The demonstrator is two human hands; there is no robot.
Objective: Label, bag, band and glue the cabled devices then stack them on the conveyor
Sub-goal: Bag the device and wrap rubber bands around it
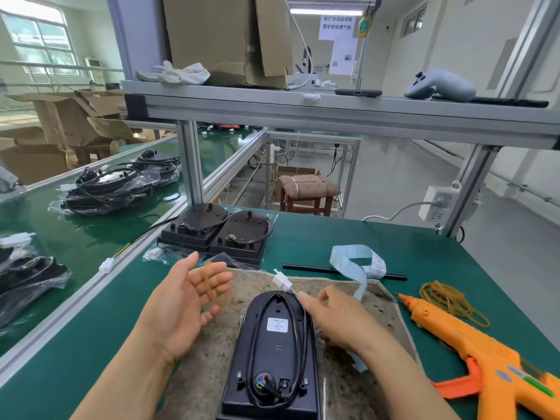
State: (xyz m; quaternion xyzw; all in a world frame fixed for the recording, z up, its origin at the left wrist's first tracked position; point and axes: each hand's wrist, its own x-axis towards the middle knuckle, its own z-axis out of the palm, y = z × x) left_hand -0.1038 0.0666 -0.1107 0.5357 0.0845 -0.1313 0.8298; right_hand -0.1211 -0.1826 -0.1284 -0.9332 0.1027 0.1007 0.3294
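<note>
- Conveyor [91, 237]: green belt along the left edge of the bench; bagged devices [106, 189] with black cables lie heaped on it towards the back, and another bagged unit [27, 277] lies nearer the front.
- Left hand [181, 301]: raised above the table [333, 234], palm turned inward, fingers extended and relaxed. A tan rubber band [212, 286] is looped over the fingers; it is blurred.
- Unbagged devices [212, 231]: black units standing close together at the back left of the table, their cables trailing towards the conveyor.
- Mat [206, 374]: brown speckled sheet on the table in front of the person.
- Device [275, 353]: black, face down at the centre of the mat between the two hands. Its cable is coiled around the back, and a white label [276, 324] sits on the upper middle.
- White plug [281, 281]: the cable end, lying on the mat just beyond the device.
- Right hand [336, 322]: thumb against the cable at the device's upper right edge, fingers curled; whether it pinches the cable cannot be told.
- Label strip [348, 262]: pale blue backing tape, curled, crossing a black rod [312, 268] behind the mat.
- Loose rubber bands [448, 298]: tan pile on the table to the right of the mat.
- Glue gun [485, 353]: orange, lying on the table at the far right, its nozzle just beside the pile.
</note>
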